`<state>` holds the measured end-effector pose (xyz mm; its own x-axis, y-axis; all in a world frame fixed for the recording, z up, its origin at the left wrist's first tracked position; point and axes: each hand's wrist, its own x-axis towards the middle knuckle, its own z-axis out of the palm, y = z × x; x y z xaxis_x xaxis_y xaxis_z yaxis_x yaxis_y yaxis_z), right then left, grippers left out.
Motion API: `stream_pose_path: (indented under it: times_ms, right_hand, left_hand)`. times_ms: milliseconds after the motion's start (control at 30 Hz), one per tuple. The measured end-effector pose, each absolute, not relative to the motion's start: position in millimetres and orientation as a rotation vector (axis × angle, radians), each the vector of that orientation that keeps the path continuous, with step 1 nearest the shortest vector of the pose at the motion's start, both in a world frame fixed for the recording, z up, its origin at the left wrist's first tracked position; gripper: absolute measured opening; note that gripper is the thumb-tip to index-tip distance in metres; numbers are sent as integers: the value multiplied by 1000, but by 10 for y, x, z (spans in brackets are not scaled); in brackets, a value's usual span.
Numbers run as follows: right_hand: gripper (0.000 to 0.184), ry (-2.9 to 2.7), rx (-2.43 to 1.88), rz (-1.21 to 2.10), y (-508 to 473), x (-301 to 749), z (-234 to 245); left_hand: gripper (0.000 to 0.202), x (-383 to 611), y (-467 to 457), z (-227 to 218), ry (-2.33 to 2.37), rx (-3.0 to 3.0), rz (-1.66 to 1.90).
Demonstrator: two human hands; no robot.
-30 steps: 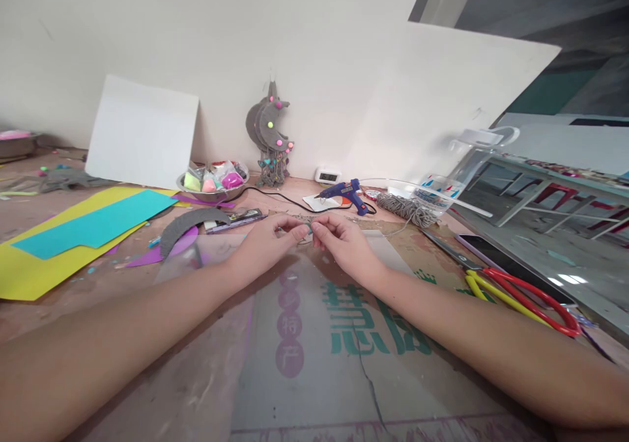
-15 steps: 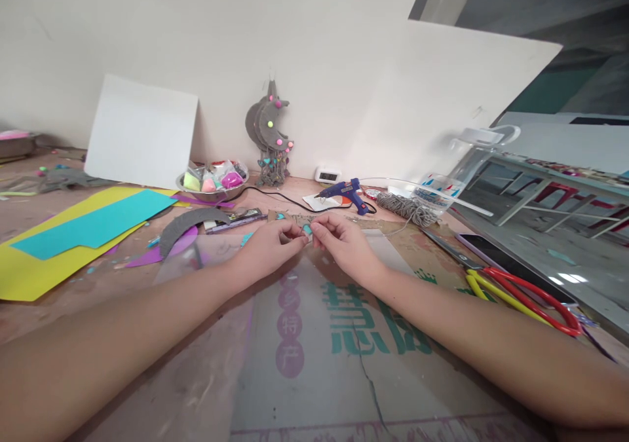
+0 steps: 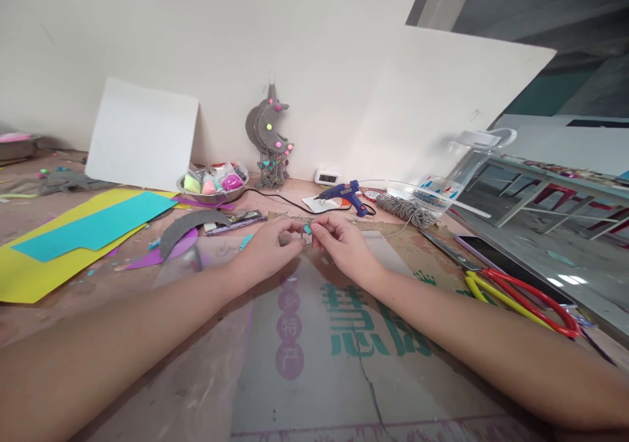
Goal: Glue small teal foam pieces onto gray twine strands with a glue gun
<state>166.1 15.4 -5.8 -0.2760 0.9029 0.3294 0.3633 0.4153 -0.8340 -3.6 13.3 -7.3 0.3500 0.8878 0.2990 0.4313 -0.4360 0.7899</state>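
Note:
A small teal piece [image 3: 307,229], too small to tell whether paper or foam, sits between the fingertips of both hands over the middle of the work surface. My left hand [image 3: 272,244] is closed, its thumb and forefinger pinching at the left side of the piece. From the right, my right hand [image 3: 341,242] pinches it as well, thumb against bent fingers. Under both forearms lies a translucent plastic sheet [image 3: 314,383] on printed cardboard [image 3: 417,258]. Another teal scrap [image 3: 246,240] shows just left of my left hand.
Scissors [image 3: 491,285] and a phone [image 3: 511,265] lie at right. Behind my hands are a blue glue gun [image 3: 339,194], grey yarn [image 3: 405,209], a bowl of clay packets [image 3: 213,196] and a grey moon ornament [image 3: 268,128]. Teal [image 3: 93,226] and yellow sheets [image 3: 29,275] lie left.
The teal piece has turned slightly between the fingertips, and the left fingers have shifted a little. Both hands stay in almost the same place.

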Motion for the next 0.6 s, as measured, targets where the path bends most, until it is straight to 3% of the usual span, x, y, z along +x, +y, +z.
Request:
stream_pose_path:
  times_ms: [600]
  right_hand:
    - [20, -1909, -1102, 820, 136, 1634, -72]
  left_hand:
    - [19, -46, 121, -43, 1211, 1978, 963]
